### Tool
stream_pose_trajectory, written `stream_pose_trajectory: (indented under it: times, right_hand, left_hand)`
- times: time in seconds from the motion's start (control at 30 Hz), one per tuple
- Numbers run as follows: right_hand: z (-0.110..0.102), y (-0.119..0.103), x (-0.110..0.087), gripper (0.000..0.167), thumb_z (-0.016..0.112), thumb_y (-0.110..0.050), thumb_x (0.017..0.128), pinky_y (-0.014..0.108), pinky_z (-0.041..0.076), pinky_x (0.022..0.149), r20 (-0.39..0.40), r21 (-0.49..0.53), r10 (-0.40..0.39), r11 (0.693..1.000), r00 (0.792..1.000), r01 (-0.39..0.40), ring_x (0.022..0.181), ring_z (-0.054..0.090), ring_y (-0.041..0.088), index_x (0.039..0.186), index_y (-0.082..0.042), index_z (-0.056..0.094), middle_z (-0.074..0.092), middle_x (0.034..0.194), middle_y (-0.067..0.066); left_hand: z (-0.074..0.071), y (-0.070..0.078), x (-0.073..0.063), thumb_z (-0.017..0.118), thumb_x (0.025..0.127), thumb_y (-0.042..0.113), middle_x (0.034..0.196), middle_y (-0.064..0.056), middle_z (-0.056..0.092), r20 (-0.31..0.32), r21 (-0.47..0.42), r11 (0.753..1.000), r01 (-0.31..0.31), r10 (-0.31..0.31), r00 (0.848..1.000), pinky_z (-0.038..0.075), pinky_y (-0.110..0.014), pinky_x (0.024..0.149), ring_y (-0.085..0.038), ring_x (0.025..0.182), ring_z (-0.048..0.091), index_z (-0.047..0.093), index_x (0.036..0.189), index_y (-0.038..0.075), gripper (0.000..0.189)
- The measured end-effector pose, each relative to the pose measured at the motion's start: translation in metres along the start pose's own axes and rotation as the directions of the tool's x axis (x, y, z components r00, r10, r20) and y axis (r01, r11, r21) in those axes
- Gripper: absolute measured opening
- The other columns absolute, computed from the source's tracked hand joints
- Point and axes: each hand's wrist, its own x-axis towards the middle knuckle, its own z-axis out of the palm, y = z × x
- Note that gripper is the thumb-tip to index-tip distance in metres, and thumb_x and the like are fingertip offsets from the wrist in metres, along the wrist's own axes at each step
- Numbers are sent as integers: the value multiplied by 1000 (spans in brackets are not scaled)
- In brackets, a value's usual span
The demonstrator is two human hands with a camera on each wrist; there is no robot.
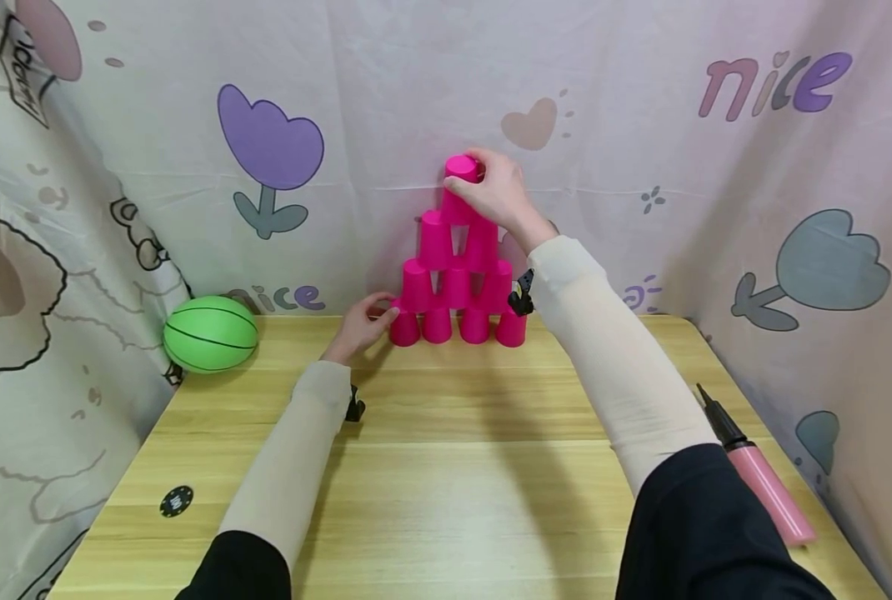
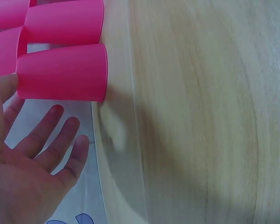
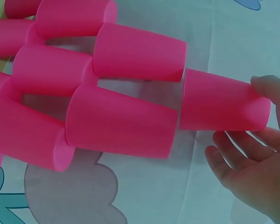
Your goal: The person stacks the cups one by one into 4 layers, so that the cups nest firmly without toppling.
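A pyramid of upside-down bright pink plastic cups (image 1: 457, 286) stands at the back of the table. Its bottom row has several cups, with three, then two, then one above. At the peak, my right hand (image 1: 502, 190) pinches the top cup (image 1: 460, 170) near its closed end, thumb on one side and fingers on the other. The right wrist view shows that cup (image 3: 224, 102) with its rim right at the two cups beneath. Low on the left, my left hand (image 1: 361, 327) touches the bottom-left cup (image 2: 63, 74) near its upper end, the other fingers loosely spread.
On the left of the wooden table (image 1: 446, 517) sits a green ball (image 1: 210, 334), with a black poker chip (image 1: 177, 501) nearer the front. A pink hand pump (image 1: 761, 479) with a black nozzle lies along the right edge. A printed curtain (image 1: 386, 100) hangs right behind the cups.
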Motion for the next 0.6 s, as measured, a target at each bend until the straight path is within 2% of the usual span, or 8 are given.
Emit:
stream_pose_trajectory:
  times: [0.6]
  right_hand:
    - [6,4,7,45,64,-38,101,27,54,90,-28,-26,16,1000,999,-16,107,61,17,141,-17,62,68,129,5]
  left_hand:
    - [0,2,-1,59,108,30,145,-25,60,6,13,1000,19,-19,1000,54,-55,109,-43,132,59,54,149,13,45]
